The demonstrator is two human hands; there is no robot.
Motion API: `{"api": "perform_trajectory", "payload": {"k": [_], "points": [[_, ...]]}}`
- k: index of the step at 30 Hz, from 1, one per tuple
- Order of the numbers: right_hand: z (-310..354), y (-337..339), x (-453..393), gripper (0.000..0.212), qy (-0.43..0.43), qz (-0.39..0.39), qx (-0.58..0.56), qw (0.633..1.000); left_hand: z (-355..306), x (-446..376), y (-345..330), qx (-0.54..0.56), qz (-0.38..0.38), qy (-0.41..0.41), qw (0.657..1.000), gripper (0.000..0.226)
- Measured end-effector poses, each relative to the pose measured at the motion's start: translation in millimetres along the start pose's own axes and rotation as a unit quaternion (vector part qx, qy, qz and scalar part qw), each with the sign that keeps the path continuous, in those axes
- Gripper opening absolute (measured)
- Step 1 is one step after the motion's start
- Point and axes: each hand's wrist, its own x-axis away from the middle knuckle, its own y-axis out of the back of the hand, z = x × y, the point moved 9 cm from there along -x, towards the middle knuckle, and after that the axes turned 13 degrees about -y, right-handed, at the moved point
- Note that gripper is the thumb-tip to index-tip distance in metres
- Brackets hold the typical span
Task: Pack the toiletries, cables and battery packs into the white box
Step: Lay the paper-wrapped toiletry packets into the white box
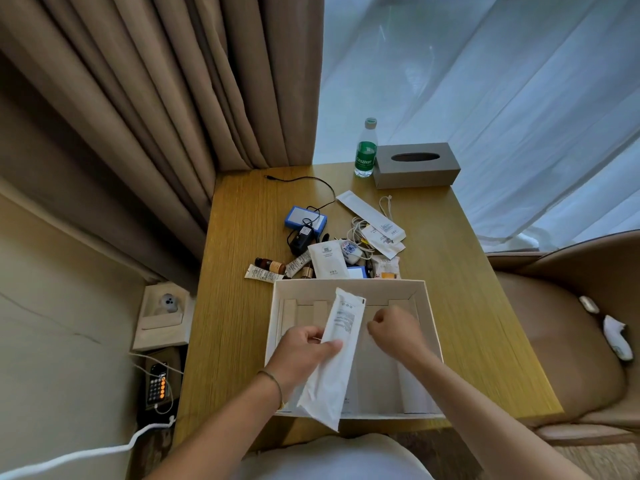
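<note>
The open white box (429, 317) sits at the near edge of the wooden table. My left hand (304, 351) grips a long white toiletry packet (337, 355) held over the box's left half. Over the box's middle hovers my right hand (394, 327), fingers curled with nothing visible in them. Behind the box lies a pile: a blue battery pack (304, 218), a black power adapter (300, 239) with its cable (304, 180), small tubes (259, 273), a brown bottle (270, 264), white sachets (327, 259), a white cable (358, 228) and long white packets (369, 211).
A water bottle (366, 150) and a grey tissue box (415, 164) stand at the table's far edge. Curtains hang behind. A beige chair (571, 341) is on the right. On the left, a low stand holds a phone (157, 382) and white cord.
</note>
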Motion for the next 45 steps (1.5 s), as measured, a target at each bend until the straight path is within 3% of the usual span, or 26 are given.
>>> {"api": "perform_trajectory", "payload": {"k": [5,16,20,23,27,31,35,37,41,45], "points": [[6.4,36.2,8.3,0.025,0.024,-0.014,-0.063,0.998,15.8,-25.2,-20.3,-0.035,0.002,0.038,0.999,0.015],[-3.5,45.0,24.7,0.016,0.043,0.027,-0.133,0.99,58.7,-70.3,-56.9,-0.153,0.01,0.084,0.985,0.021],[-5.8,43.6,25.3,0.016,0.039,0.046,-0.156,0.986,58.6,-79.1,-56.3,-0.301,0.009,0.052,0.952,0.009],[-3.5,41.2,25.8,0.016,0.035,0.057,-0.191,0.979,56.9,-82.6,-54.2,-0.381,0.009,0.044,0.924,0.022],[-2.1,33.3,29.8,0.015,0.035,0.07,-0.201,0.977,50.7,-88.3,-55.9,-0.517,0.028,0.014,0.855,0.03],[-0.8,37.5,32.4,0.018,0.042,0.074,-0.218,0.972,47.3,-89.1,-61.5,-0.572,0.054,-0.005,0.819,0.036],[2.7,54.6,27.7,0.021,0.047,0.071,-0.275,0.958,35.8,-77.8,-60.1,-0.588,0.069,-0.024,0.806,0.039],[8.2,65.9,23.3,0.02,0.049,0.072,-0.304,0.949,17.9,-66.6,-55.6,-0.563,0.045,-0.057,0.823,0.035],[30.6,96.9,15.1,0.022,0.076,0.061,-0.329,0.939,-38.2,-51.1,-47.2,-0.433,-0.012,-0.147,0.889,0.016],[56.3,128.7,-0.7,0.023,0.099,0.053,-0.349,0.93,-83.4,-57.5,-39.1,-0.253,-0.011,-0.156,0.955,0.011]]}}
